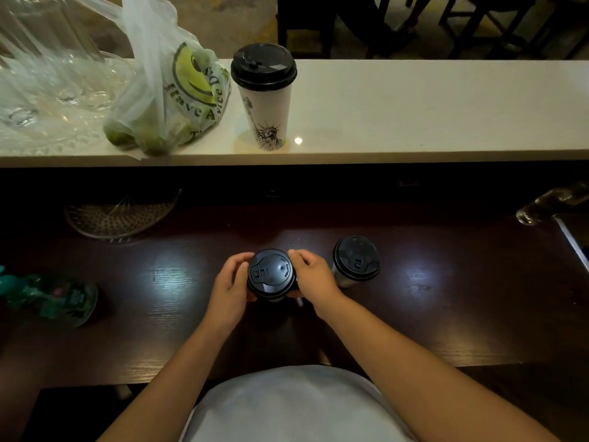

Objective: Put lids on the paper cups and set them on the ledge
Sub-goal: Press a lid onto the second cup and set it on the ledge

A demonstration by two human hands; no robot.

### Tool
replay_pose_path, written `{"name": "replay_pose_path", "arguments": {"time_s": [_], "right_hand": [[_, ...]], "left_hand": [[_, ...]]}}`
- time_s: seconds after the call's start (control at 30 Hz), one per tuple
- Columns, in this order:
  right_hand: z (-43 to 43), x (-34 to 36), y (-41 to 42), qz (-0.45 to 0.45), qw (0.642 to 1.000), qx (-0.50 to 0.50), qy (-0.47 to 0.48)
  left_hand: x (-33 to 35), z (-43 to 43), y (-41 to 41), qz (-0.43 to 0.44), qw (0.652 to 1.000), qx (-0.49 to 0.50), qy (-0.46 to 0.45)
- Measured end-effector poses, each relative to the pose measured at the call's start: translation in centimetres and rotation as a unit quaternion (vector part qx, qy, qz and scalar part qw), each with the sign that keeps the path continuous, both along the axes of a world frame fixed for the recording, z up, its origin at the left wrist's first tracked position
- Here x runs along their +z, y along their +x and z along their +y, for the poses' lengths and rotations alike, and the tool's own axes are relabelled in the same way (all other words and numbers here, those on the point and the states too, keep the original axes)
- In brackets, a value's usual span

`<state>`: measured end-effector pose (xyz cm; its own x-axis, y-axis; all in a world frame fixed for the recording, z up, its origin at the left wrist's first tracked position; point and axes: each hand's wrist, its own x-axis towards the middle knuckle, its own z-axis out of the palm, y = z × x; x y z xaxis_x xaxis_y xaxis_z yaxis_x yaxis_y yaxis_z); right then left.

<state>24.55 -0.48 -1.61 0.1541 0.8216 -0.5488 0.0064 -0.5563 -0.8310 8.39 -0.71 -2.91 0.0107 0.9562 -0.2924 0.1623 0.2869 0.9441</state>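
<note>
A paper cup with a black lid (271,273) stands on the dark wooden table (446,307) in front of me. My left hand (230,286) grips the lid's left rim and my right hand (310,277) grips its right rim, fingers curled over the edge. A second lidded cup (356,260) stands just to the right, apart from my right hand. On the white ledge (414,106) beyond the table stands a tall white cup with a black lid (264,97) and a drawing on its side.
A plastic bag with green fruit (172,100) and clear glassware (57,94) take up the ledge's left part. A wire basket (121,215) sits at the table's back left, a green bottle (54,298) lies at the left, and a glass (548,202) lies at the right.
</note>
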Motion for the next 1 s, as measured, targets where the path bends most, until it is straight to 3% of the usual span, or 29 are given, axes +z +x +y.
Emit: {"name": "replay_pose_path", "arguments": {"time_s": [0.1, 0.23, 0.4, 0.73, 1.0], "right_hand": [[0.1, -0.6, -0.1, 0.006, 1.0, 0.003, -0.008], [-1.2, -1.6, 0.0, 0.129, 0.99, -0.054, -0.028], [-2.4, -1.5, 0.3, 0.175, 0.982, -0.069, -0.018], [-2.2, -1.2, 0.2, 0.072, 0.997, 0.009, -0.017], [-1.9, -1.6, -0.2, -0.036, 0.999, 0.027, 0.008]], "left_hand": [[-0.2, -0.2, -0.2, 0.013, 1.0, -0.005, 0.012], [-0.4, -0.3, -0.2, 0.039, 0.999, 0.012, 0.016], [0.5, -0.5, 0.9, -0.034, 0.997, 0.044, -0.057], [0.6, 1.4, -0.2, -0.013, 0.994, 0.008, -0.109], [0.8, 1.8, -0.6, 0.027, 0.998, -0.021, -0.051]]}}
